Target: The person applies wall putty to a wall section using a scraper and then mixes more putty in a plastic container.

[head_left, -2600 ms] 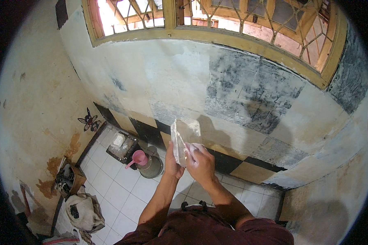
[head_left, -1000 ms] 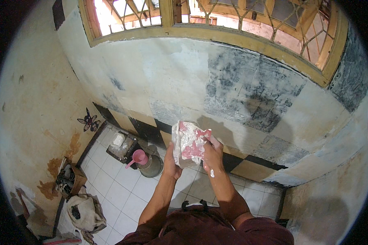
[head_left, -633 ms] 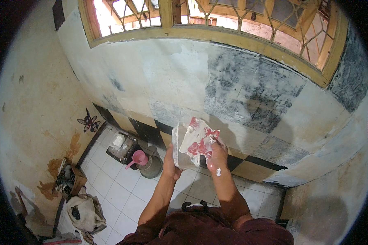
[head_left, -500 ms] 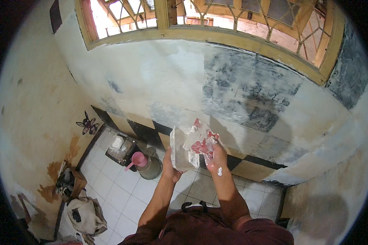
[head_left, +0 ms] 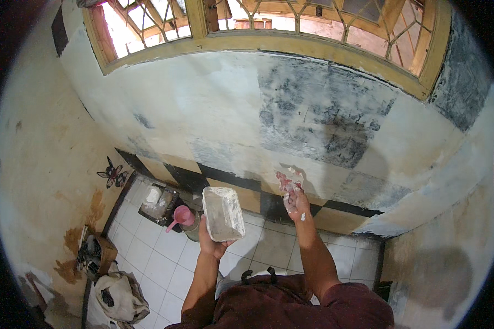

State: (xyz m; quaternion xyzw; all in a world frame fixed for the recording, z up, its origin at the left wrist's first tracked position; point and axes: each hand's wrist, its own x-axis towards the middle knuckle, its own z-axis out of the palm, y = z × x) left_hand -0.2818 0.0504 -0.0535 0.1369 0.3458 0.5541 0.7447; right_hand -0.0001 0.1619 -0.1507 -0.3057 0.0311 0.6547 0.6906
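Note:
My left hand point(head_left: 213, 244) is closed on the lower edge of a rectangular plastic tub point(head_left: 220, 214), whose inside is smeared with white paste. To its right, my right hand point(head_left: 297, 204) grips a flat red piece smeared with white paste point(head_left: 288, 181), close to the wall. White paste spots the right hand and wrist. Whether the red piece touches the wall I cannot tell. The wall point(head_left: 214, 104) ahead is coated patchily in white, and dark grey areas point(head_left: 318, 109) show through below the window.
A pink dipper point(head_left: 182, 216) rests on a bucket point(head_left: 193, 232) beside a dark stand point(head_left: 158, 204). At the left wall are a cardboard box point(head_left: 106, 253) and a pale sack point(head_left: 127, 299). A yellow-framed window point(head_left: 247, 43) with a metal grille spans the top.
My hands have moved apart. The right hand has carried the smeared red piece away from the tub toward the wall. The left hand has shifted the tub slightly left.

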